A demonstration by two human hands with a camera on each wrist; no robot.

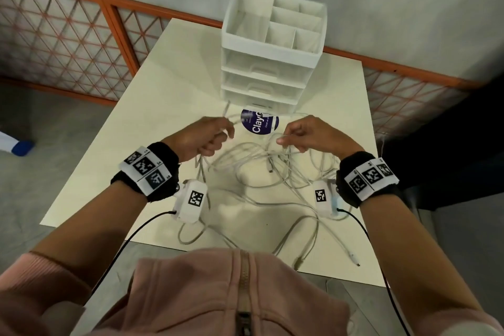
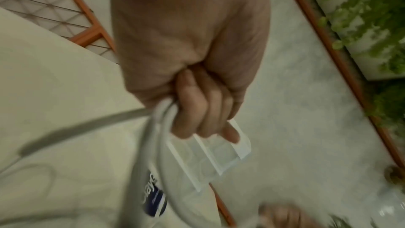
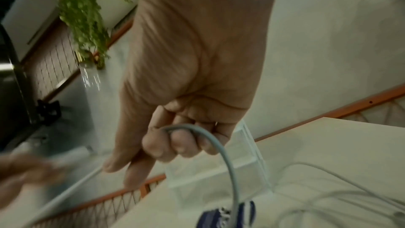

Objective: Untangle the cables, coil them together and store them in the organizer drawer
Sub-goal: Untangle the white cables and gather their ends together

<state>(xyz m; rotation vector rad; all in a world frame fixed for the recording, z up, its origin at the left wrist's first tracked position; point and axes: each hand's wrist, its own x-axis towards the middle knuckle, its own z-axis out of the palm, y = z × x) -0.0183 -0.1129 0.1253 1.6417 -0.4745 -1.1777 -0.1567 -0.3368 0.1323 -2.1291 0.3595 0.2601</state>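
Observation:
A tangle of white cables (image 1: 261,172) lies spread over the cream table (image 1: 152,128), with loose plug ends near the front edge. My left hand (image 1: 215,136) is curled round cable strands (image 2: 162,124) just above the table's middle. My right hand (image 1: 289,138) pinches another cable (image 3: 221,146) to the right of it, the strand looped over its curled fingers. The white organizer (image 1: 270,54) with three shut drawers stands behind both hands at the table's far side.
A round blue sticker (image 1: 259,123) is on the table in front of the organizer. An orange-framed mesh fence (image 1: 68,43) runs behind the table. Black leads (image 1: 131,237) trail from the wrist cameras toward my pink hoodie (image 1: 240,289).

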